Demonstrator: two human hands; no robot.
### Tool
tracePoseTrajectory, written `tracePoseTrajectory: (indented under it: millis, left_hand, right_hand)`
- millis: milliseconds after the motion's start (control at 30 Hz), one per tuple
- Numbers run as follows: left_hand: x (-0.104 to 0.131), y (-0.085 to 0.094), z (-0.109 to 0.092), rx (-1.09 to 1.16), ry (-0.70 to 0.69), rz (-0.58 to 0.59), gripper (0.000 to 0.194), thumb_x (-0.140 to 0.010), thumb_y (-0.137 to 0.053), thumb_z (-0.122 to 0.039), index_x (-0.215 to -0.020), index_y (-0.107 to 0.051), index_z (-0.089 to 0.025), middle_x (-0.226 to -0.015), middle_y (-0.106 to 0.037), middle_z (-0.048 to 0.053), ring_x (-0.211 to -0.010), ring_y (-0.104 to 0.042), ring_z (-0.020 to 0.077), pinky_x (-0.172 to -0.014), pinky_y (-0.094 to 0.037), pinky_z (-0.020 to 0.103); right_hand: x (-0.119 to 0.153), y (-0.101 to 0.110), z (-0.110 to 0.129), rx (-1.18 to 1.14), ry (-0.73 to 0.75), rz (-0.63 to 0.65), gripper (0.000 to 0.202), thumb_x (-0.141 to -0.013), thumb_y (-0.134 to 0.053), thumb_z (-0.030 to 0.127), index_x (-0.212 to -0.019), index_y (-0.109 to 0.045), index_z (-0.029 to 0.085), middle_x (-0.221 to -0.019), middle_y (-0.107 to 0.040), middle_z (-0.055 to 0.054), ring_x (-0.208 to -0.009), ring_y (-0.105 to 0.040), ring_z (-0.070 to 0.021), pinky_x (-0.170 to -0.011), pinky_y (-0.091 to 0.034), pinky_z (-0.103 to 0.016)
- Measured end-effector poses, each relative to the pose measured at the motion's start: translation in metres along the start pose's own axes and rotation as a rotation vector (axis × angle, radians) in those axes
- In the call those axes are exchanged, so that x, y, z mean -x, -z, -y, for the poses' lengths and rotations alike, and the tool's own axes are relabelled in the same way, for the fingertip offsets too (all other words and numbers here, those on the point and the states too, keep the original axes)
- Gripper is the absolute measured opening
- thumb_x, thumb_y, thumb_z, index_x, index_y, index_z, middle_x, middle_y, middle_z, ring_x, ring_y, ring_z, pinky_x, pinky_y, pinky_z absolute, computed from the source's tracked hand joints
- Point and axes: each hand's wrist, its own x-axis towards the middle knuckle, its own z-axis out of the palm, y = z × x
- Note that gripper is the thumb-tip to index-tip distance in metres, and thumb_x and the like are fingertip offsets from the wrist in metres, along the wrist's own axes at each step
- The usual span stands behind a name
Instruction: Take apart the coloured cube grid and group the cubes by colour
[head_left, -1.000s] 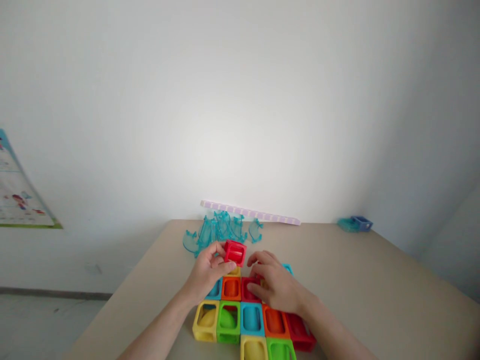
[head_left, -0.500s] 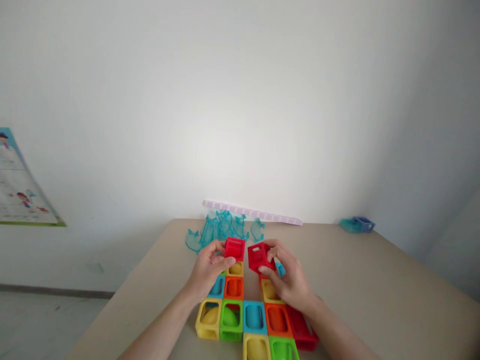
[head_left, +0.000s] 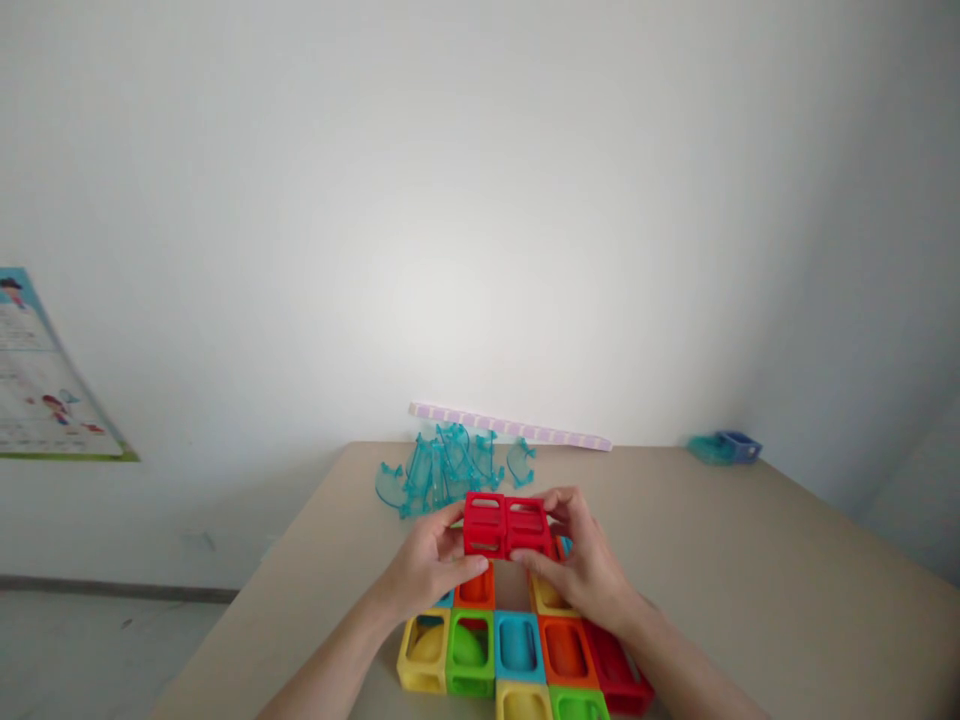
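Two red hollow cube blocks (head_left: 505,526) sit side by side, touching, held above the other blocks. My left hand (head_left: 435,560) grips the left red block, with the thumb at its lower front. On the other side, my right hand (head_left: 576,555) grips the right red block, its thumb along the lower edge. Below lies a flat layout of coloured cube blocks: a blue block (head_left: 519,645), an orange block (head_left: 565,650), a green block (head_left: 470,653) and a yellow block (head_left: 425,652) among them. My hands and the red blocks hide some of the layout's far part.
A pile of clear teal plastic pieces (head_left: 442,465) lies beyond my hands. Behind it, a lilac patterned strip (head_left: 510,427) leans along the wall. A dark blue box (head_left: 739,446) and a teal piece (head_left: 709,449) rest at the table's far right corner.
My hands have come together, bringing the two separate red blocks side by side until they touch. The view has shifted slightly.
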Motion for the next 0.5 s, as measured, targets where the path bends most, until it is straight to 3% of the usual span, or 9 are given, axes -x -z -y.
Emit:
tracePoseTrajectory:
  millis: [133,333,500]
  left_hand:
    - [0.0005,-0.0014,0.001,-0.009,0.034,-0.01,0.051,-0.075,-0.074,-0.024,-0.123,-0.057,-0.018,-0.118,-0.066,0.011,-0.103,-0.065,0.0262,-0.095,-0.048,0.041]
    - [-0.0008,-0.0037,-0.0015,-0.066,0.054,-0.078,0.037,-0.085,-0.064,-0.031,-0.118,-0.058,-0.014,-0.079,-0.073,0.008,-0.074,-0.069,0.0196,-0.076,-0.054,0.033]
    - [-0.002,-0.0021,0.0004,-0.097,0.024,-0.067,0.031,-0.084,-0.065,-0.031,-0.11,-0.065,-0.015,-0.092,-0.072,0.009,-0.083,-0.068,0.0199,-0.08,-0.054,0.032]
  right_hand:
    - [-0.0024,0.0011,0.0017,0.015,-0.046,0.045,0.057,-0.084,-0.067,0.036,-0.13,-0.034,0.026,-0.114,-0.062,-0.008,-0.096,-0.064,-0.0207,-0.073,-0.056,-0.032]
    - [-0.003,0.0049,0.0016,0.205,0.011,0.032,0.041,-0.084,-0.065,0.033,-0.121,-0.049,0.026,-0.12,-0.061,-0.007,-0.093,-0.064,-0.0207,-0.079,-0.054,-0.034]
    - [-0.0013,0.0042,0.0008,0.198,0.031,0.032,0.04,-0.085,-0.065,0.034,-0.12,-0.046,0.027,-0.12,-0.06,-0.006,-0.091,-0.064,-0.0196,-0.08,-0.053,-0.034]
